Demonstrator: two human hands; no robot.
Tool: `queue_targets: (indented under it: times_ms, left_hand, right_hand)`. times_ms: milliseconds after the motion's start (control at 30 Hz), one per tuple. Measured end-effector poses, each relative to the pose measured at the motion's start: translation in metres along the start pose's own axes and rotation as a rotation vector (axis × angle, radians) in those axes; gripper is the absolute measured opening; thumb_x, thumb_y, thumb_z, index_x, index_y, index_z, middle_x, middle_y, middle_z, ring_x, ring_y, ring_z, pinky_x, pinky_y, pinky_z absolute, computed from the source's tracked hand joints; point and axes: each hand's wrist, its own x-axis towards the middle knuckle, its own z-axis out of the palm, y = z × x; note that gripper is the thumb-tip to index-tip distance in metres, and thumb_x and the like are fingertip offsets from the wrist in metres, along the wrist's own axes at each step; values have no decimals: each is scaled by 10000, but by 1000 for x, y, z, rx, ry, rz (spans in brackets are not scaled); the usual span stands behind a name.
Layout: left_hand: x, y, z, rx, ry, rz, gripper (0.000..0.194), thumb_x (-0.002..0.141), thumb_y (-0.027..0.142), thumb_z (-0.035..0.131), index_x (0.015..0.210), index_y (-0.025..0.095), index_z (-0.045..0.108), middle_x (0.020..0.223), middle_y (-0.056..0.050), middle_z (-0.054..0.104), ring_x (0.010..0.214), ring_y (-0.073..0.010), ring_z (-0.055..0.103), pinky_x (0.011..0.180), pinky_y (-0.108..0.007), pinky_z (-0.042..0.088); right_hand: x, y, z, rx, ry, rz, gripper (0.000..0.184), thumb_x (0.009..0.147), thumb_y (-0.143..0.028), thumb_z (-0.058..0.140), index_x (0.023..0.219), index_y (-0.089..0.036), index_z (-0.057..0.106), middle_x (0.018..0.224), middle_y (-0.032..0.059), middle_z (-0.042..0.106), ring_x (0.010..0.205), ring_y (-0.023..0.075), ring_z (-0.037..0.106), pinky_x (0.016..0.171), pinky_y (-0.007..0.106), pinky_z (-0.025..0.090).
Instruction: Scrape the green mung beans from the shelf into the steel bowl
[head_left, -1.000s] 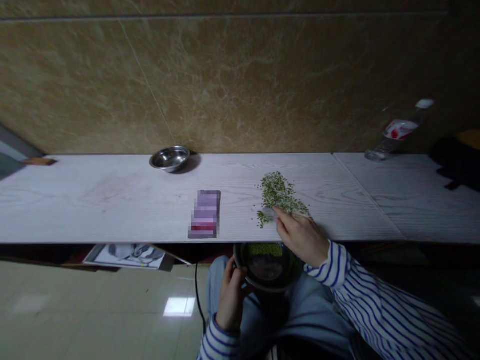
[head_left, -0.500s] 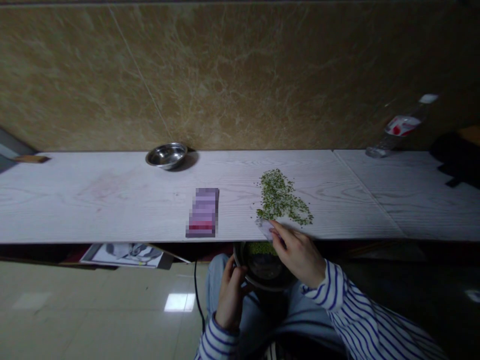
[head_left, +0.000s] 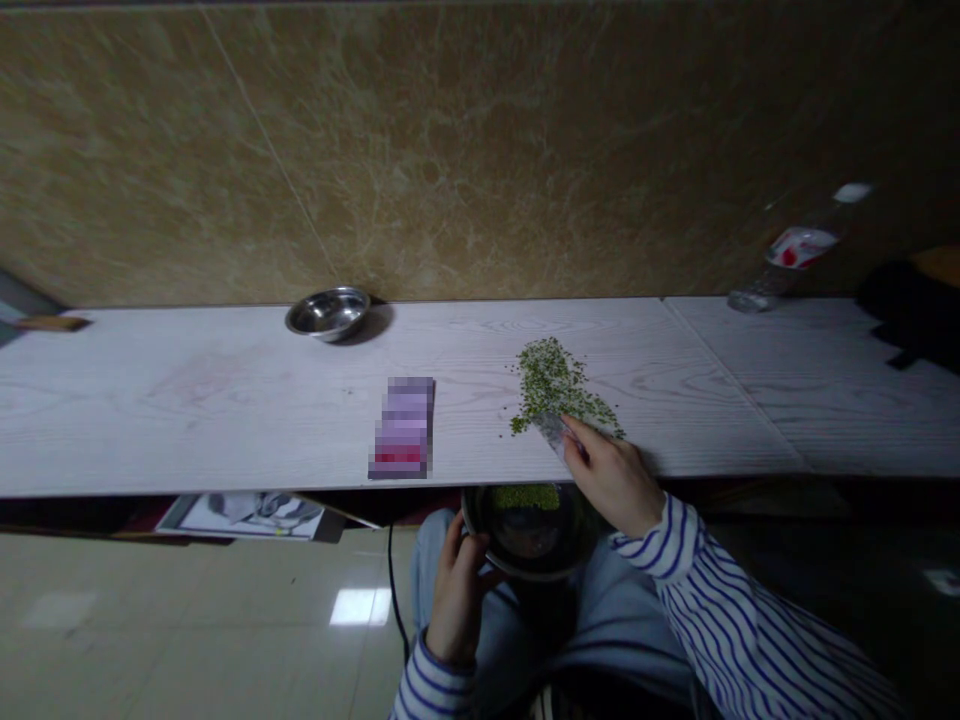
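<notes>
Right above the jeans-clad lap [head_left: 615,610], the left hand [head_left: 459,590] was clamped on the rim of a large bowl [head_left: 534,576], steadying it just below the table edge! Green grains [head_left: 529,497] lay banked along the far part of that bowl, its dark inside showing nearer the lap, its farthest rim hidden by the tabletop. Off to the left, an open drawer [head_left: 315,530] held greyish objects, too dim to name. Up on the pale table [head_left: 465,360], the right hand [head_left: 615,480] had its fingers pinched together on a clear scraper [head_left: 549,428], and the blade met the near side of the scattered grains [head_left: 551,375], a loose spread reaching back across the wood! Left of them lay a purple rectangular item [head_left: 403,428], blurred out. Farther back, a small steel bowl [head_left: 330,315] sat near the wall [head_left: 450,150], its shiny inside open to view, while away to the right stood a clear bottle [head_left: 799,248], white-capped and red-labelled, its contents impossible to tell.
</notes>
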Motion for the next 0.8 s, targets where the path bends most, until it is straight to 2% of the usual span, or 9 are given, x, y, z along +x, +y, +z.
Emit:
queue_targets:
  times_ms: [133, 400, 633, 800]
  left_hand:
    - [-1, 2, 0, 5, -7, 3, 490, 653, 331, 674, 1126, 222, 604, 1131, -87, 645, 949, -239, 650, 671, -305, 544]
    - [2, 2, -3, -24, 7, 3, 548, 647, 320, 691, 1180, 225, 603, 1125, -83, 657, 974, -253, 661, 675, -310, 551]
    - [6, 0, -8, -37, 19, 3, 563, 658, 321, 710, 1201, 217, 602, 1078, -72, 653, 916, -226, 656, 659, -296, 545]
    - [8, 1, -7, -25, 19, -6, 588, 655, 328, 708, 1218, 215, 578, 1076, -67, 648, 903, -213, 642, 659, -288, 538]
  right_hand:
    - [4, -5, 1, 24, 18, -25, 364, 933, -188, 497, 1255, -151, 662, 996, 107, 784, 806, 224, 758, 777, 306, 597]
    - [6, -18, 8, 11, 18, -44, 369, 929, -185, 494, 1254, -166, 667, 897, 95, 791, 755, 218, 752, 746, 292, 587]
    - [-4, -9, 7, 8, 64, -24, 369, 927, -196, 486, 1241, -159, 676, 929, 98, 790, 750, 212, 751, 733, 288, 597]
    - [-1, -10, 4, 2, 67, -23, 364, 935, -207, 485, 1240, -153, 676, 914, 104, 789, 758, 214, 750, 736, 288, 592]
